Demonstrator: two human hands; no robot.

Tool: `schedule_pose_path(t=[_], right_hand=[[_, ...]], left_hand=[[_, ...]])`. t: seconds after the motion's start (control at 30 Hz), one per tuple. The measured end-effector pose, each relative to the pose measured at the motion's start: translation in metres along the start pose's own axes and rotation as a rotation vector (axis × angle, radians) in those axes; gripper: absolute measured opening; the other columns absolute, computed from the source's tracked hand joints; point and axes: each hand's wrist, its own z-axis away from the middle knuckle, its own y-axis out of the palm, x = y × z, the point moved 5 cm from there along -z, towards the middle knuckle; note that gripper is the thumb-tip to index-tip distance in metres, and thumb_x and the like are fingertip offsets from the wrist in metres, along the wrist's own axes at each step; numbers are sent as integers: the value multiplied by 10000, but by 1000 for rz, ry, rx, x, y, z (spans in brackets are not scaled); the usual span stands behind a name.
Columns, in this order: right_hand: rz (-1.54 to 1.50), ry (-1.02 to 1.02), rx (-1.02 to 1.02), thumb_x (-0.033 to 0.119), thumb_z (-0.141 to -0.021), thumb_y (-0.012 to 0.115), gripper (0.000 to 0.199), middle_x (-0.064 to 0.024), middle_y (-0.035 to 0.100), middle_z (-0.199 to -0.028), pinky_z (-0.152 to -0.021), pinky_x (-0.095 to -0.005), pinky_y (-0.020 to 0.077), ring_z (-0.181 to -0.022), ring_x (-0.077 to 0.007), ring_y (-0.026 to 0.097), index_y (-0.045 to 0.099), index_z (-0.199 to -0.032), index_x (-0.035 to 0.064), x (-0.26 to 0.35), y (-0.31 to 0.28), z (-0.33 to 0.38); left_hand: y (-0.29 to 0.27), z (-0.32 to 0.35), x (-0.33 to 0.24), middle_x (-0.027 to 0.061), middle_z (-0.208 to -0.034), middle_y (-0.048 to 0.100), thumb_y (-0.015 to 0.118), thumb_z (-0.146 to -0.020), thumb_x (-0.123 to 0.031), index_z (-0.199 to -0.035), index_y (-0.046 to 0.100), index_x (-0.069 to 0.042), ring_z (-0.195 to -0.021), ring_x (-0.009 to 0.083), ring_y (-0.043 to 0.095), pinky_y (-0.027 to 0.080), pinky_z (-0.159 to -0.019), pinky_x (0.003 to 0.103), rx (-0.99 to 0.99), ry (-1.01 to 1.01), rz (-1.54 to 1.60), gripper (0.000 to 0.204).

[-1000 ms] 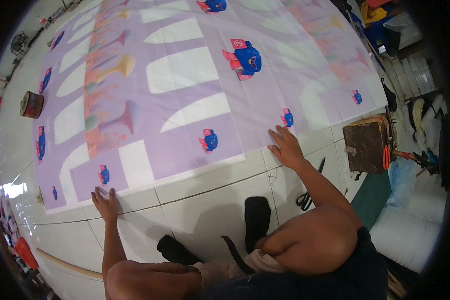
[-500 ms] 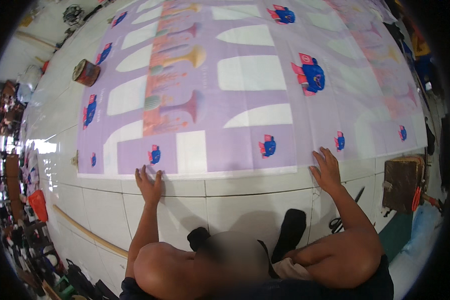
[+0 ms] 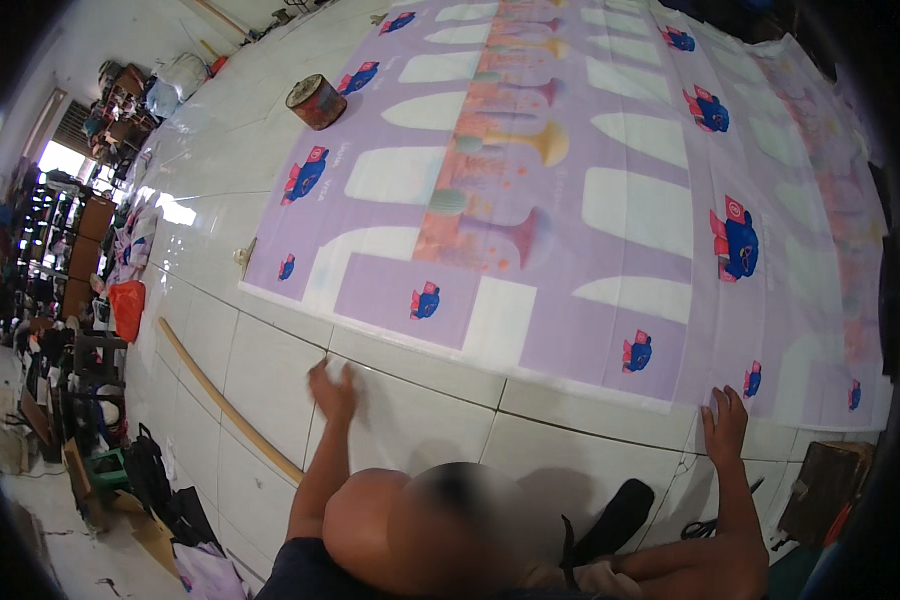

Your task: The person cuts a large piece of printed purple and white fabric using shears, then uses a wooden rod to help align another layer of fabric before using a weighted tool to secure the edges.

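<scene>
Since a moment ago her left hand (image 3: 332, 390) has slid off the large purple printed banner (image 3: 590, 190) onto bare white floor tile (image 3: 410, 420), fingers spread, while the right hand (image 3: 725, 425) presses flat on its near edge.

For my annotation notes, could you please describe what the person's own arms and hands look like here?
Both forearms are bare, with no gloves, watch or rings that I can make out. The left hand is motion-blurred; the right hand is sharper, its fingers bare. A dark short-sleeved top shows at the lower edge.
</scene>
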Motion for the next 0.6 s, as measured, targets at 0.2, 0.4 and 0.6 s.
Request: schedule_pose_path(t=[0.2, 0.4, 0.6], right_hand=[[91, 141, -105, 169, -907, 600, 327, -208, 537, -1246, -983, -460, 407, -1163, -386, 513, 570, -1195, 16, -56, -22, 19], [-61, -128, -200, 140, -892, 613, 263, -183, 576, -1077, -887, -464, 451, -1039, -387, 559, 602, -1119, 9, -35, -25, -15], [-67, -343, -136, 125, -839, 681, 235, -149, 625, -972, -776, -408, 506, -897, -341, 621, 634, -1045, 20, 79, -131, -92]], left_hand=[[-77, 143, 118, 262, -1381, 396, 703, -806, -462, -1458, 243, 23, -1287, 435, 405, 383, -1050, 516, 161, -1024, -518, 934], [-114, 222, 255, 251, -1205, 537, 598, -899, -456, -1275, 443, 50, -1168, 379, 519, 448, -959, 488, 62, -1140, -229, 650], [-59, 116, 189, 238, -969, 623, 516, -961, -429, -1004, 586, 94, -879, 351, 617, 477, -799, 461, -188, -747, -63, 529]])
